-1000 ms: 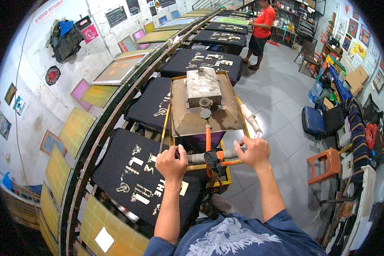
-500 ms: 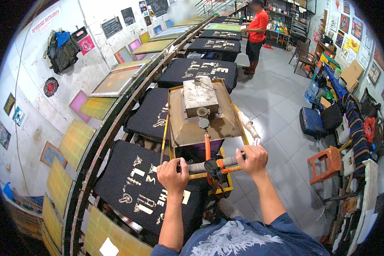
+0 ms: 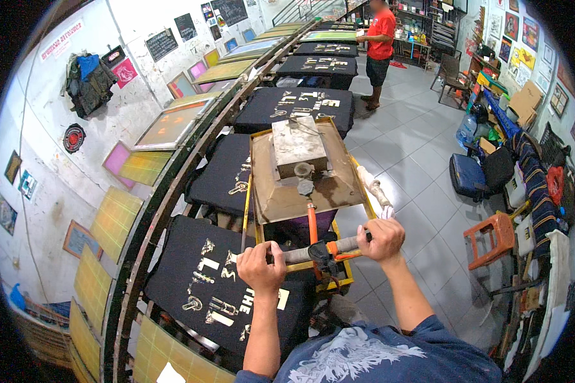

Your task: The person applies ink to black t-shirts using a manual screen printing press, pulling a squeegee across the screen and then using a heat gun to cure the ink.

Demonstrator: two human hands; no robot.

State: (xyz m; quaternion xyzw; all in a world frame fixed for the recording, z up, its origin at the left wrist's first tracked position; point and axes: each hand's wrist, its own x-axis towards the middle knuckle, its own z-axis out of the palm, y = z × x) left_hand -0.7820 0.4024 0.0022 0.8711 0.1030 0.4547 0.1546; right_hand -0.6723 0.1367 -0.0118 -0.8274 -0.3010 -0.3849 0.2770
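Note:
My left hand [image 3: 262, 267] and my right hand [image 3: 381, 240] are closed around the grey, tape-wrapped handlebar [image 3: 297, 255] of a yellow metal frame. A black fitting with orange pieces sits at the bar's middle. Beyond it, the frame carries a wide, stained metal hood [image 3: 275, 191] with a pale box [image 3: 298, 142] on top and an orange tube [image 3: 312, 223] running down toward the bar. A black T-shirt with cream print [image 3: 191, 255] lies on a platen beside my left arm. More printed black shirts [image 3: 303, 102] line the row of platens behind the hood.
A long rail [image 3: 211, 131] with yellow screens [image 3: 115, 220] runs along the left. A person in a red shirt [image 3: 378, 45] stands by the far platens, holding something pale. On the right are tiled floor [image 3: 415, 166], an orange stool [image 3: 487, 239], bags [image 3: 466, 175] and a chair [image 3: 449, 80].
My hands, the handlebar and the hood appear lower in the picture than a second ago, and my hands slightly further right. The printed shirts and wall have shifted in view too. Both grips are unchanged.

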